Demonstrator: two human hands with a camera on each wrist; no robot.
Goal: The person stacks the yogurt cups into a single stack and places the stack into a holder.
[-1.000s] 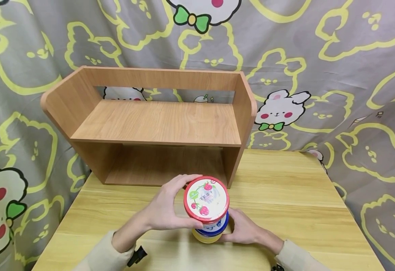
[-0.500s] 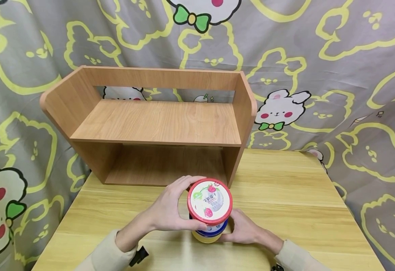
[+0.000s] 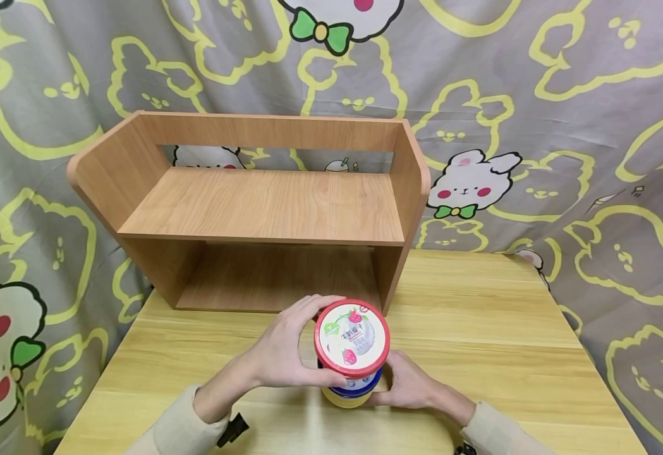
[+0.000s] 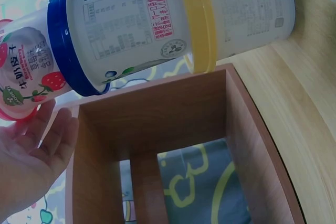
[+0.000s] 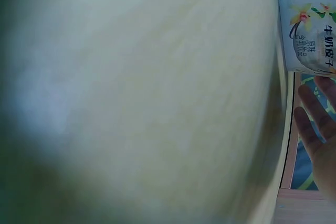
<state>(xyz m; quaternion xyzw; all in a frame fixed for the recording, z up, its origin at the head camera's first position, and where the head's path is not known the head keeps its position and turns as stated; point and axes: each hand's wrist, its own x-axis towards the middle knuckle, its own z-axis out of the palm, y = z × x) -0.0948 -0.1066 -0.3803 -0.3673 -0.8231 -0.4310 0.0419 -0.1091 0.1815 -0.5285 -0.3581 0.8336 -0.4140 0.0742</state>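
Three printed food tubs stand stacked on the table. On top is the red-lidded tub (image 3: 352,338) with strawberries; under it come the blue-lidded tub (image 3: 359,383) and, lowest, the yellow-lidded tub (image 3: 345,400). My left hand (image 3: 284,354) grips the red-lidded tub from the left, thumb in front and fingers behind. Low on the right side, my right hand (image 3: 409,383) holds the yellow-lidded tub, its fingers partly hidden behind the stack. The left wrist view shows the blue lid (image 4: 65,38) and the yellow lid (image 4: 198,19) in line, each tub resting on the one below.
A two-tier wooden shelf (image 3: 263,205) stands close behind the stack, its lower compartment facing me. The wooden table (image 3: 490,328) stretches to the right. A patterned curtain (image 3: 479,50) hangs behind and at both sides.
Since a second ago my left hand has shifted the red-lidded tub slightly right, and its lid has turned a little. Over the last half second nothing has visibly moved.
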